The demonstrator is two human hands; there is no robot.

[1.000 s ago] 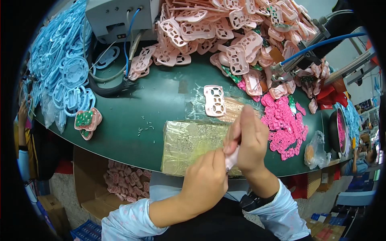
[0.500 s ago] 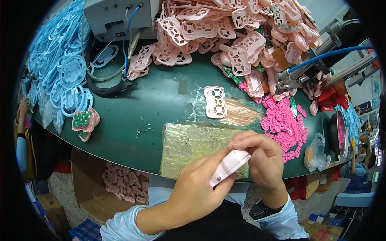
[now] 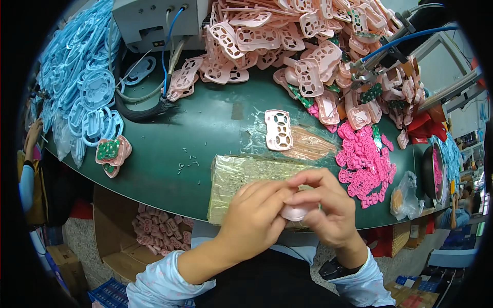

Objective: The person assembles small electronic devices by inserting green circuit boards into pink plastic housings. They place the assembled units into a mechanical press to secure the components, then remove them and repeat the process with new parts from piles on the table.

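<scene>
Above the front of a yellowish film-wrapped block (image 3: pixel 231 172), a light pink plastic casing (image 3: pixel 295 213) is held between my two hands, mostly covered by fingers. My left hand (image 3: pixel 257 213) is closed around its left end. On the other side, the curled fingers and thumb of my right hand (image 3: pixel 331 208) pinch its right end. A pink casing half with cut-out openings (image 3: pixel 278 130) lies on the green table just beyond the block.
Pink casing parts (image 3: pixel 308 56) are heaped at the back, bright pink small pieces (image 3: pixel 365 164) at right. Blue plastic frames (image 3: pixel 82 77) pile up at left, near a grey box (image 3: pixel 154 25). A metal fixture (image 3: pixel 390 49) stands far right. An open carton (image 3: pixel 120 241) of pink casings sits below the table.
The casing has turned from a slanted, side-on position to lying nearly level, its end facing me. My right fingers have spread and curled over it; the view has shifted slightly.
</scene>
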